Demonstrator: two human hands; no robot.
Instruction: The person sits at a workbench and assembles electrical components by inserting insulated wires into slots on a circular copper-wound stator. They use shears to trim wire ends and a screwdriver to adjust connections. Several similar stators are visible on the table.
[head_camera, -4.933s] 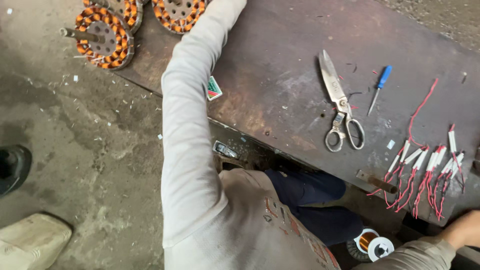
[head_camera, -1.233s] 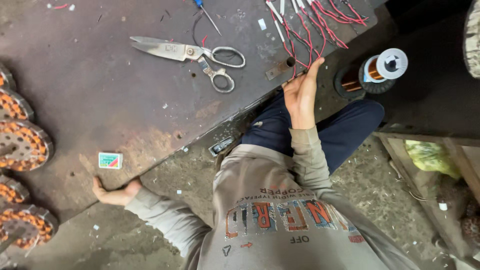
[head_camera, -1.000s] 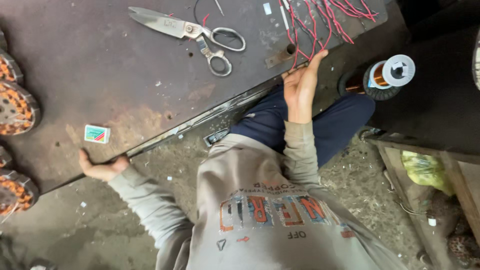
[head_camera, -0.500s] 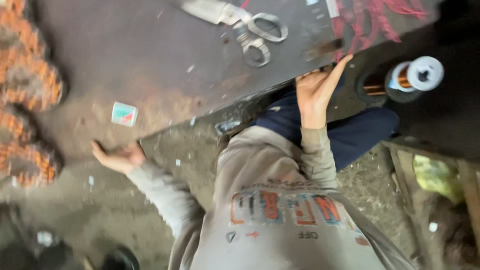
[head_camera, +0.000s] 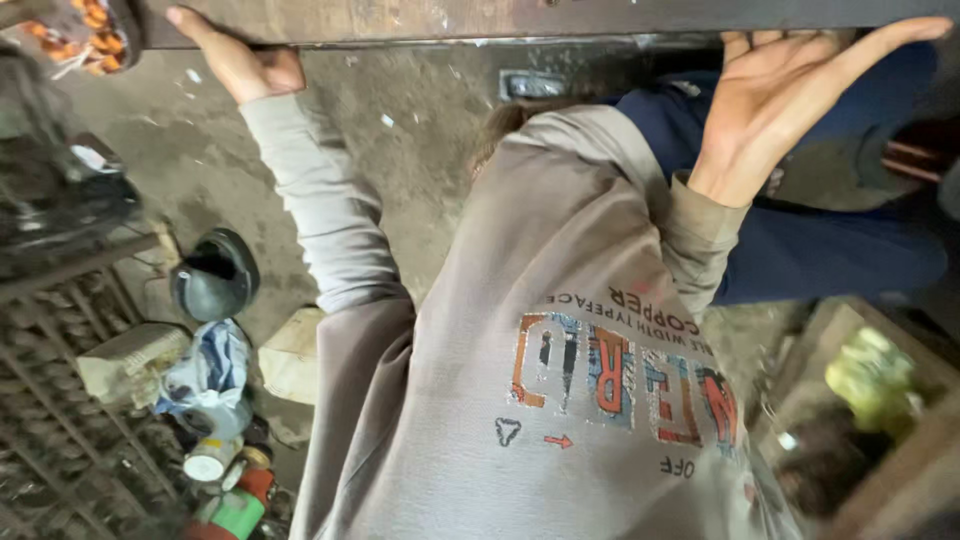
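The desk (head_camera: 480, 18) now shows only as its near edge along the top; the scissors and red wires seen on it earlier are out of view. Both hands brace on that edge: the left hand (head_camera: 240, 62) curls over it at the left, the right hand (head_camera: 790, 100), open-palmed, presses its fingers against it. Neither grip holds anything; no work looks begun. At far left, a copper-wound stator (head_camera: 85, 25) sits clipped.

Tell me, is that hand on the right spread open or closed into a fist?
Spread open. The right hand shows its palm with fingers extended, its fingertips against the edge of the metal table; it grips nothing.
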